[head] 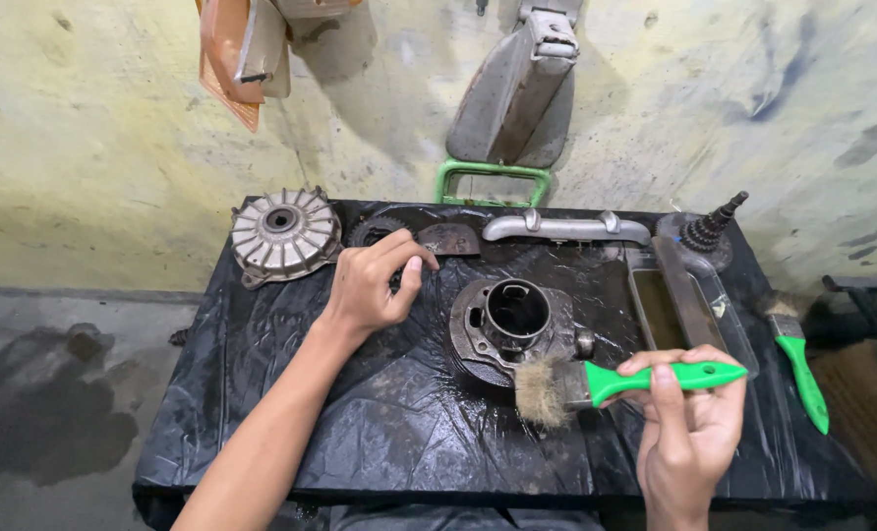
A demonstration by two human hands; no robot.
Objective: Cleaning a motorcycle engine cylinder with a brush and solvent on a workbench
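the right hand (689, 428), at five o'clock, grips a green-handled brush (615, 382), fingers wrapped round the handle, bristles pointing to nine o'clock and touching the near edge of the cylinder (512, 323). the cylinder sits mid-table on the black sheet (380, 423), its round bore facing up. the left hand (370, 285), reaching in from seven o'clock, lies just beside the cylinder at its ten o'clock, fingers curled loosely on the sheet; whether it grasps anything cannot be told. at three o'clock lies a second brush (797, 359), beside a tray (689, 305). farther off, at eleven o'clock, a finned hub (283, 236); at twelve, a grey bar (566, 228) and a green frame (493, 182); at one o'clock, a stepped gear (709, 231) by the wall.
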